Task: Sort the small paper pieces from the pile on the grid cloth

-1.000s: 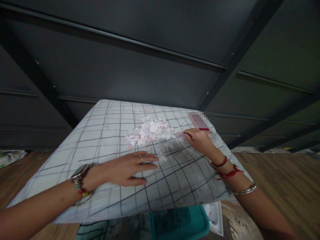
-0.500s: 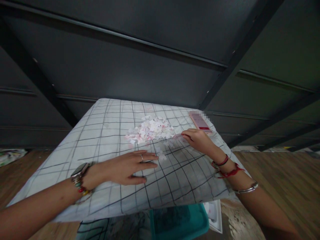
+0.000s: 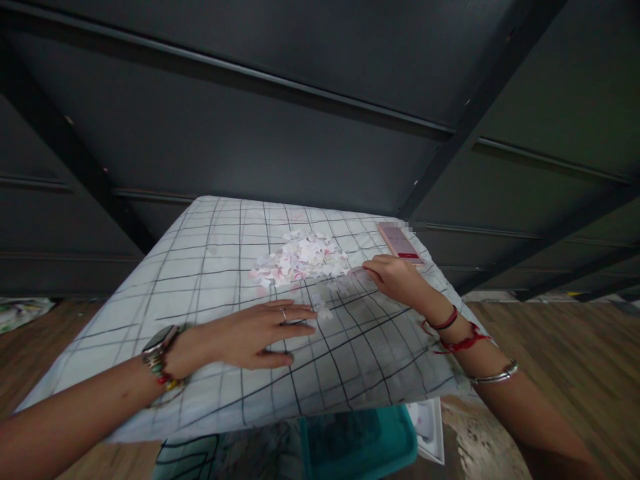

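Checked cloth (image 3: 175, 287) lies underneath; the left hand (image 3: 245, 337) spreads its fingers, apparently holding nothing; the right hand (image 3: 397, 280) draws its together, any hold unclear. Beyond the left fingertips, paper scraps (image 3: 303, 257) look unchanged this past second; seemingly little headway.

In dim light the dark panels (image 3: 250, 133) look murky, the paper scraps (image 3: 303, 259) slightly blurred, the frame edges stretched.

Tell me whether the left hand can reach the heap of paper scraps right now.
Probably yes. The left hand is spread open just on the near side of the heap of paper scraps, and only checked cloth and small loose scraps show between.
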A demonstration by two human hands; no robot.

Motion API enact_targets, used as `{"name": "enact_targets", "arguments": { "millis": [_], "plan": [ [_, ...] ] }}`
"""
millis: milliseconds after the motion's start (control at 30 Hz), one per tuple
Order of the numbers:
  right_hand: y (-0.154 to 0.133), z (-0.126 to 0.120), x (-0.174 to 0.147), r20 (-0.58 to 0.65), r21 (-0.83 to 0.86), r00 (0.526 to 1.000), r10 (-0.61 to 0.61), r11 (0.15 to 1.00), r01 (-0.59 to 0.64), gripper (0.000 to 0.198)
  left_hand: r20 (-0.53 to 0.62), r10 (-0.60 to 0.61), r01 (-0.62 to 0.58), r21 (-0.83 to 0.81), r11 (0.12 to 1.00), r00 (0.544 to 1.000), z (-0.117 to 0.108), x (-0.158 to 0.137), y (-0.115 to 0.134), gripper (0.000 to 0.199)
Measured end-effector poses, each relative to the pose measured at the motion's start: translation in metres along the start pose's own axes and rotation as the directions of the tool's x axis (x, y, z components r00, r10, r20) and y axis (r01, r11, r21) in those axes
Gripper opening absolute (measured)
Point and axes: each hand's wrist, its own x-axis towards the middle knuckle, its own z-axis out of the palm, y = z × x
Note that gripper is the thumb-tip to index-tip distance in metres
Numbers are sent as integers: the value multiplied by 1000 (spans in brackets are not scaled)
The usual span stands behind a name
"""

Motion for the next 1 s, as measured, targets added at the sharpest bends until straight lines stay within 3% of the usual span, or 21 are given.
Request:
{"name": "enact_targets", "arguments": {
  "millis": [100,300,433,667,867,1000],
  "plan": [
    [2,-7,-4,2,-52,1000,1,999,-1,20,3,0,0,6,1000,1000,0,0,0,51],
    [-8,-3,4,-68,42,998,-1,999,3,22,-13,2,-2,4,1000,1000,1,0,0,51],
    [-11,1,6,-14,-13,1000,-11,1000,11,21,14,-5,5,21,1000,1000,0,0,0,51],
    [8,-5,-12,10,-83,997,76,994,-75,19,26,-16,15,40,999,1000,1,0,0,51],
    [-3,2,-4,-90,21,991,97,995,-95,22,36,-25,23,48,999,999,0,0,1,50],
    [-4,6,-7,-63,88,995,78,994,-72,21,18,-16,15,42,999,1000,1,-1,1,51]
  ]
}}
